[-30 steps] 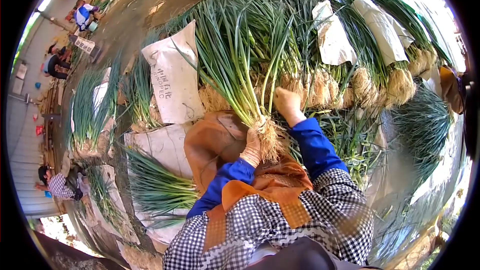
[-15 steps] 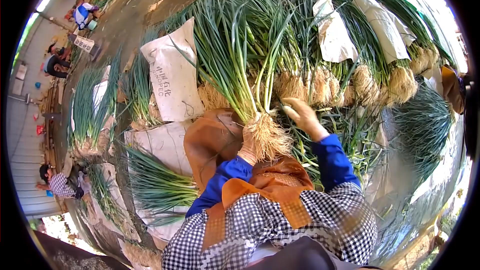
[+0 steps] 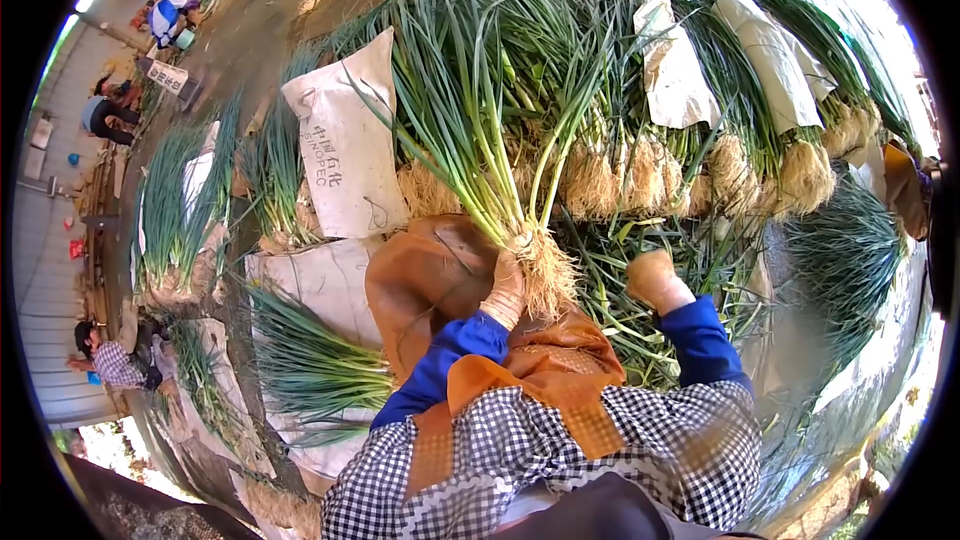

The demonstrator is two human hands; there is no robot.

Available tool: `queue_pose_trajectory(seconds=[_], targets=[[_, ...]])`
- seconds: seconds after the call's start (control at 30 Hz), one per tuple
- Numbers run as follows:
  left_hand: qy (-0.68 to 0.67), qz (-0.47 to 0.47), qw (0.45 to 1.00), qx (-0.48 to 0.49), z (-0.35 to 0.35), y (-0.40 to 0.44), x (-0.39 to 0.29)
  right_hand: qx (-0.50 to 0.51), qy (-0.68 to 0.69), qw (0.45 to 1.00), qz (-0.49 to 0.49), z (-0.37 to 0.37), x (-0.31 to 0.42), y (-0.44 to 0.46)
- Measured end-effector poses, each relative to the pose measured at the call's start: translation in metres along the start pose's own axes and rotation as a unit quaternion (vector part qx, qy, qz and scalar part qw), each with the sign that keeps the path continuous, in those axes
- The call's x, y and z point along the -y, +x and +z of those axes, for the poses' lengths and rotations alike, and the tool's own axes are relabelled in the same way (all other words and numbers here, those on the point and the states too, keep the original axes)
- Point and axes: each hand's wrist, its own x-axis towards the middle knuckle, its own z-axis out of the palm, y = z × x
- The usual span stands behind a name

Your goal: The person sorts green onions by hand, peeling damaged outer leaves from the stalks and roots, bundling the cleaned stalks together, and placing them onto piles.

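My left hand (image 3: 506,288) is closed round the root end of a bunch of green onions (image 3: 492,155) above my lap. The bunch's pale, stringy roots (image 3: 545,265) hang toward me, and its long leaves fan away from me. To the right, my right hand (image 3: 655,278) is curled over a heap of loose green leaves (image 3: 640,320). Its fingertips are hidden, and I cannot make out what they hold. A brown apron (image 3: 420,270) covers my knees beneath the bunch.
Several rooted bundles (image 3: 590,183) lie in a row ahead, some under white sacks (image 3: 675,60). A printed sack (image 3: 345,140) lies left of the bunch. More onions (image 3: 315,355) rest beside my left arm. Other people (image 3: 110,355) sit at far left.
My right hand has moved away from the bunch, right and toward me, over the loose leaves, and its fingers have curled. My left hand keeps its hold, with the bunch slightly shifted.
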Motion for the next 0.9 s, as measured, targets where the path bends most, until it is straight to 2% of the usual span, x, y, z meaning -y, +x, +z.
queue_pose_trajectory(seconds=[0.03,0.07,0.13,0.17,0.2,0.23,0.3,0.37,0.4,0.43,0.47,0.53,0.6,0.67,0.7,0.73,0.77,0.8,0.83,0.87,0.9], targets=[[0.029,0.001,1.000,-0.005,0.006,-0.008,0.000,-0.164,0.095,0.982,-0.023,-0.003,-0.004,0.009],[0.027,0.005,1.000,-0.004,0.004,0.000,0.001,-0.318,0.184,0.928,-0.050,-0.009,-0.009,0.018],[0.057,0.033,0.997,-0.037,-0.010,0.006,0.009,-0.372,0.159,0.910,-0.094,-0.063,0.023,0.016],[0.111,0.042,0.991,-0.069,0.007,-0.004,0.005,-0.381,0.159,0.902,-0.128,-0.072,0.030,0.031],[0.134,0.065,0.987,-0.053,0.004,-0.001,0.007,-0.389,0.159,0.893,-0.161,-0.079,0.036,0.042],[0.154,0.092,0.982,-0.051,0.001,0.001,0.010,-0.351,0.120,0.916,-0.152,-0.086,0.041,0.050],[0.210,0.132,0.967,-0.057,-0.004,0.005,0.012,-0.334,0.084,0.928,-0.145,-0.086,0.042,0.065],[0.204,0.115,0.970,-0.062,-0.008,0.004,0.012,-0.323,0.076,0.930,-0.156,-0.081,0.041,0.071],[0.202,0.094,0.973,-0.065,-0.007,0.003,0.011,-0.357,0.118,0.902,-0.210,-0.075,0.043,0.068],[0.117,0.031,0.989,-0.081,-0.009,0.004,0.009,-0.389,0.162,0.869,-0.261,-0.065,0.044,0.065],[0.060,0.015,0.996,-0.061,-0.004,0.001,0.008,-0.454,0.214,0.822,-0.268,-0.049,0.045,0.067],[0.114,0.082,0.990,-0.015,-0.013,0.005,0.012,-0.361,0.415,0.789,-0.275,-0.023,0.034,0.053],[0.081,0.058,0.994,-0.046,0.011,-0.011,0.005,-0.094,0.548,0.805,-0.206,-0.033,0.020,-0.003],[0.048,0.033,0.996,-0.072,0.017,-0.014,-0.001,0.034,0.530,0.832,-0.159,-0.016,-0.007,-0.009],[0.008,-0.015,0.999,-0.028,0.014,-0.011,-0.003,0.015,0.282,0.959,-0.038,-0.016,-0.011,-0.006],[-0.031,-0.064,0.997,0.015,0.011,-0.009,-0.003,0.062,0.009,0.995,0.073,-0.017,-0.015,-0.002],[-0.017,-0.060,0.998,-0.006,0.019,-0.010,-0.003,-0.016,0.017,0.993,0.114,-0.016,-0.018,0.006],[-0.010,-0.057,0.998,-0.002,0.020,-0.008,-0.003,-0.176,0.218,0.957,0.081,-0.021,-0.014,0.013],[0.019,-0.065,0.998,0.017,0.018,-0.009,-0.003,-0.272,0.476,0.836,-0.001,-0.025,-0.006,0.024],[0.049,-0.073,0.996,0.033,0.018,-0.015,-0.006,-0.260,0.663,0.699,-0.053,-0.033,0.010,0.038],[0.117,-0.052,0.992,-0.004,0.015,-0.013,-0.003,-0.285,0.617,0.730,-0.075,-0.032,0.018,0.060]])
